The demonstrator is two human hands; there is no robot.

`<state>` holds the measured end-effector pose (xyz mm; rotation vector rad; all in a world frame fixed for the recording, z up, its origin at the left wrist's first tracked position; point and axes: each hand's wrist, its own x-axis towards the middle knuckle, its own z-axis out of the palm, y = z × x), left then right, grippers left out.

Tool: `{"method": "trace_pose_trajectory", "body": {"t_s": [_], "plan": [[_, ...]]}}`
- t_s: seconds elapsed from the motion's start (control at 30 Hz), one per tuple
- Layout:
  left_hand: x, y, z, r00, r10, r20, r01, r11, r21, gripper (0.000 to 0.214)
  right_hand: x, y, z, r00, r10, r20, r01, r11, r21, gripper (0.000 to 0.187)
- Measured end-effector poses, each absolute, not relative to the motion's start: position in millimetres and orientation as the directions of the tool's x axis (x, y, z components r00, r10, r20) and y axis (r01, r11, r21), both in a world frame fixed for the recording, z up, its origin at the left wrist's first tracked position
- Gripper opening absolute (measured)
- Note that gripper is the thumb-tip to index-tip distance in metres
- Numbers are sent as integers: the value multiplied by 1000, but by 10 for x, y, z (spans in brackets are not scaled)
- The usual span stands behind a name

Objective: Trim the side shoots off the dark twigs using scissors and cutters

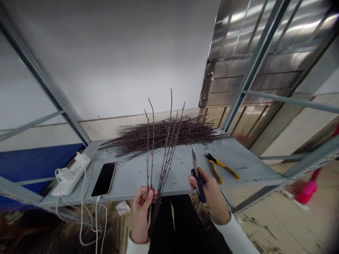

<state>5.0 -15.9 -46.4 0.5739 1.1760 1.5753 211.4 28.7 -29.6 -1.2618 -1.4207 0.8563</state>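
Through the head camera we look down at our left hand (141, 215), its fingers (148, 197) curled shut around a few long, thin twigs (165, 165) that rise above the fist and trail below it. Our right hand (209, 190) is closed too, its fingers (197, 181) wrapped around the blue handles of a pair of pliers (198, 183), whose shut steel tips point up, near the twigs but not touching them.

We could nick our left fingers if the tips slipped along a thin stem. The long twigs could also snag the pile of twigs (159, 135) lying across the metal surface (132, 176), which is scattered with small bits.

Yellow-handled pliers (222, 167) lie to our right. To our left are a phone (104, 179), a power strip (70, 174) and a white cable (82, 211) that hangs over the edge, where a swinging twig could catch it. A slanted metal shelf post (255, 63) stands beyond the surface on the right.
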Motion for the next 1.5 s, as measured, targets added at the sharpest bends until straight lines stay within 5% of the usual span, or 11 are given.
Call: {"method": "trace_pose_trajectory", "body": {"t_s": [0.23,0.87,1.27,1.5], "plan": [[70,-151,-443,-273,921,-279,-591,68,804,33,2055,207,-358,-2,972,233,207,229,-951,33],[47,-105,-599,-308,909,-279,-577,55,815,35,1949,148,-329,-143,983,111,188,138,-972,34],[36,-89,-632,-201,953,-228,-489,104,866,27,1933,144,-268,-291,951,106,519,250,-817,53],[34,-95,-588,-228,954,-193,-385,93,918,28,1975,210,-346,-150,981,120,491,179,-853,46]]}}
